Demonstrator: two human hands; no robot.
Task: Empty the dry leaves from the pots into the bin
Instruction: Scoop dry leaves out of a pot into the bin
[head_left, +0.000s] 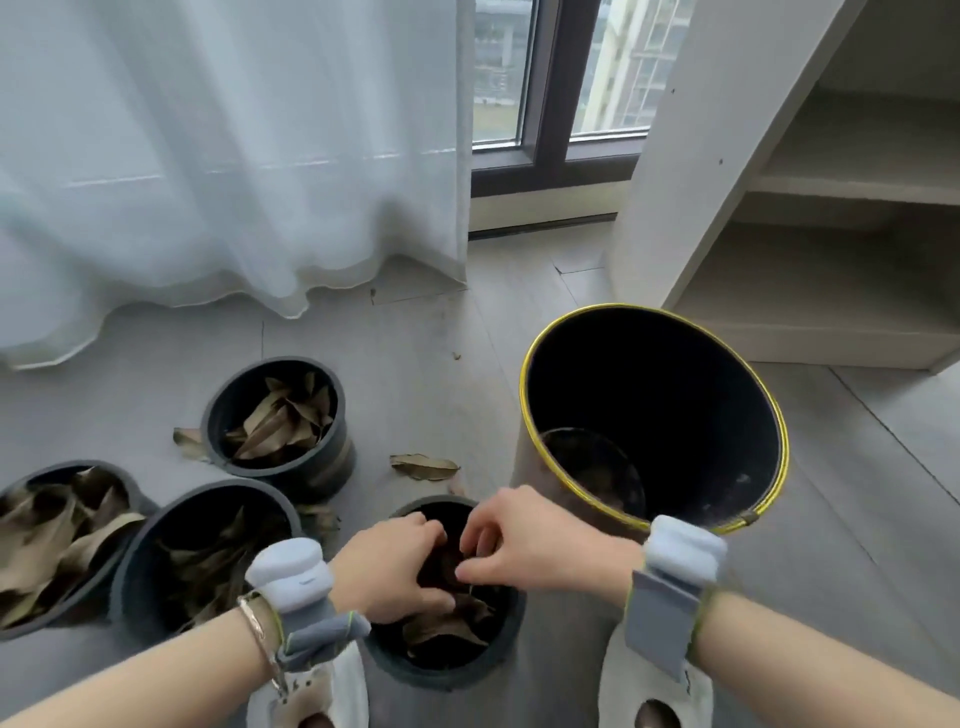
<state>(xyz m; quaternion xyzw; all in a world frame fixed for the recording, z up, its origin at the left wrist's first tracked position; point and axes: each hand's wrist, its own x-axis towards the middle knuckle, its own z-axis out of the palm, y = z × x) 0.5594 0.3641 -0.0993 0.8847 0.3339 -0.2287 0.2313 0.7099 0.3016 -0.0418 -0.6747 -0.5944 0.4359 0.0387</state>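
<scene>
Several black pots stand on the grey floor. The nearest pot (447, 670) holds dry brown leaves (441, 626). My left hand (389, 566) and my right hand (524, 540) both reach into it, fingers curled around leaves in the middle of the pot. Right of it stands the bin (748, 519), black inside with a yellow rim, nothing clearly visible in it. Three more pots with leaves stand to the left: a far pot (332, 452), a middle pot (130, 582) and a left pot (21, 629) at the frame edge.
Loose leaves lie on the floor, one (423, 466) between the far pot and the bin, another (188, 441) left of the far pot. A white curtain (234, 182) hangs behind. A pale shelf unit (810, 208) stands behind the bin. My slippers (654, 696) show at the bottom.
</scene>
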